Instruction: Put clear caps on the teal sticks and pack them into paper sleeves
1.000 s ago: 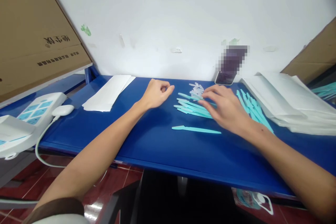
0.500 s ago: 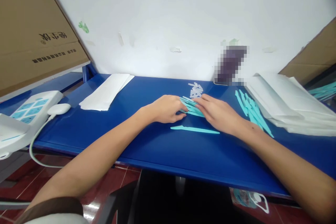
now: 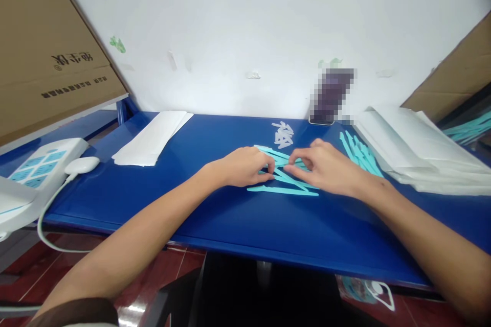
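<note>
Several thin turquoise plastic sticks [image 3: 282,163] lie in a loose bunch at the middle of the blue table [image 3: 215,209]. My left hand [image 3: 245,166] and my right hand [image 3: 324,166] meet over this bunch, fingers curled and pinching the sticks from either side. One single turquoise stick [image 3: 282,191] lies flat just in front of the hands. A second pile of turquoise sticks [image 3: 360,153] rests to the right of my right hand. Small pale caps [image 3: 283,135] lie behind the bunch.
White paper sleeves are stacked at the right [image 3: 418,150] and a smaller stack lies at the back left [image 3: 151,138]. A phone [image 3: 330,97] leans on the wall. Cardboard boxes [image 3: 46,51] stand at both sides. A white machine [image 3: 26,179] with a cable sits left.
My left hand moved right from the bare table to the bunch of sticks. My right hand drew the sticks nearer, and both hands now pinch them together.
</note>
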Available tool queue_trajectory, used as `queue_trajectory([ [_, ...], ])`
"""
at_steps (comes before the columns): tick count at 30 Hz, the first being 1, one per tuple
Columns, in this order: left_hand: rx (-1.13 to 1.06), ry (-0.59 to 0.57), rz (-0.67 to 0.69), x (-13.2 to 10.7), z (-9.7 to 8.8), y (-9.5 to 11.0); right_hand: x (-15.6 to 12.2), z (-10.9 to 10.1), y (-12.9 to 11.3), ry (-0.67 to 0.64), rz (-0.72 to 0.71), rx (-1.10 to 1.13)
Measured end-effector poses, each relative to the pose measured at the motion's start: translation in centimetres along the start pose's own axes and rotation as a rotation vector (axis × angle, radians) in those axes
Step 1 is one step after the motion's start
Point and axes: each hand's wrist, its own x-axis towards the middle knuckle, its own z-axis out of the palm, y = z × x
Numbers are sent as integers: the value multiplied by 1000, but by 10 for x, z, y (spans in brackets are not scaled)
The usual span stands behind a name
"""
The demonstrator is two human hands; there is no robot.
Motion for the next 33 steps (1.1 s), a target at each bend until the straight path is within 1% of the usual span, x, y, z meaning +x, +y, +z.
queue_trajectory([
  [3,36,-5,27,0,-1,1,-4,-2,-7,-140,-20,84],
  [5,59,-9,38,0,0,3,-4,-1,-11,-197,-44,97],
  [7,61,-9,54,0,0,4,-3,1,-12,-195,-95,81],
  [9,28,10,92,-1,-1,3,-3,1,-11,-166,-136,43],
  [10,5,47,104,-1,-2,2,-2,1,-11,-157,-139,26],
  [12,-42,172,87,1,-5,-3,-2,0,-11,-162,-123,2],
  [14,-79,303,12,8,-10,-11,-2,-1,-12,-174,-118,-14],
  [15,-96,340,-38,14,-12,-15,-2,-1,-14,-179,-125,-27],
  [16,-112,347,-84,21,-14,-20,-1,0,-15,-183,-134,-45],
  [17,-120,328,-116,31,-16,-25,-1,0,-17,-185,-141,-66],
  [19,-94,234,-132,52,-18,-32,0,2,-20,-181,-154,-93],
  [23,121,-20,-87,97,-17,-37,-2,-1,-19,-137,-123,-44],
  [25,215,-98,-88,111,-15,-35,-4,-6,-14,-79,-97,-1],
  [26,242,-117,-87,114,-14,-34,-5,-9,-10,-40,-93,21],
  [28,256,-119,-87,112,-14,-34,-7,-13,-3,48,-105,74],
  [31,183,-82,-110,94,-17,-42,-7,-15,8,174,-128,187],
  [33,105,-69,-138,77,-20,-51,-5,-13,14,221,-131,272],
])
